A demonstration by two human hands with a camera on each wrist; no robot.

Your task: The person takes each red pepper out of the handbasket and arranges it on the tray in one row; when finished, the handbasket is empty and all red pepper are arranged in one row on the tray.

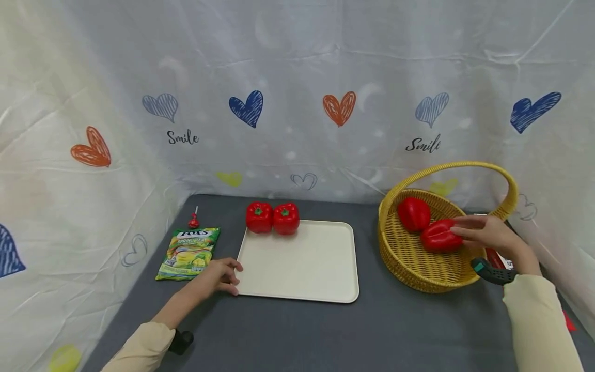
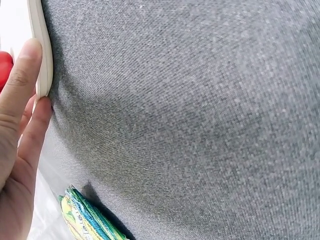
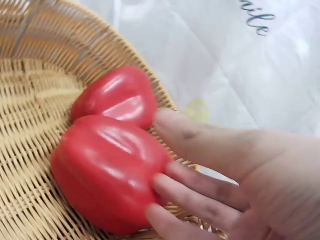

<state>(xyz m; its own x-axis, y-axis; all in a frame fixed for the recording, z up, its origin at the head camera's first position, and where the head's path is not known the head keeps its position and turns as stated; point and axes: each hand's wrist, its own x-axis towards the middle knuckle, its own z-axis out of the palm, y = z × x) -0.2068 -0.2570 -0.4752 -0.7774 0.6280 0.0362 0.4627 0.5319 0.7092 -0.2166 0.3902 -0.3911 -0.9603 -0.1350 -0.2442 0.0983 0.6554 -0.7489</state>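
My left hand (image 1: 217, 276) pinches the left edge of a cream rectangular tray (image 1: 297, 263); in the left wrist view the thumb lies over its rim (image 2: 42, 50) and a fingertip is at the corner. Two red bell peppers (image 1: 272, 218) stand side by side at the tray's back left corner. On the right, my right hand (image 1: 492, 235) reaches into a yellow wicker basket (image 1: 404, 266). Its fairly straight fingers touch the end of a red bell pepper (image 3: 107, 172) lying on its side. Another red pepper (image 3: 120, 95) rests against the basket wall behind it.
Left of the tray lie a green and yellow Fox's candy bag (image 1: 188, 253) and a small red lollipop (image 1: 193, 222). The basket's tall handle (image 1: 460, 164) arches over its back. Partly hidden behind the right wrist is a red and white item (image 1: 496, 258). A printed curtain (image 1: 297, 150) closes the back.
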